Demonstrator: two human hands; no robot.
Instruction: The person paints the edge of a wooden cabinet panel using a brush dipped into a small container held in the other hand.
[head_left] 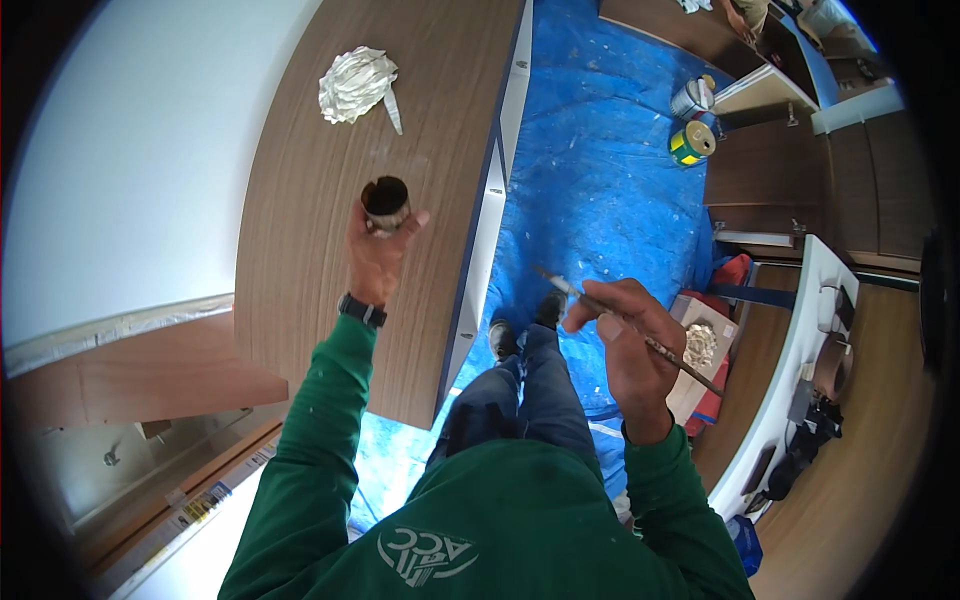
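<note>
My left hand (376, 262) is wrapped round a small dark-mouthed cup (387, 222), with paint-like stains on its side. It is over the brown wood-grain panel top (420, 110); whether the cup rests on it I cannot tell. Between the fingers and thumb of my right hand (635, 345) is a thin paintbrush (688, 366), its tip pointing up and left. The brush is held over the blue sheet, apart from the panel. Farther along the panel top lies a crumpled off-white wad of masking tape or paper (357, 85), one strip trailing off it.
A spotted blue sheet (600, 150) covers the floor. A green-and-yellow can (692, 145) and a grey tin (690, 98) stand on it. Dark wood cabinets (765, 165) line the right. Another person's hand (740, 25) shows at the far right. A second crumpled wad (700, 343) lies near my right hand.
</note>
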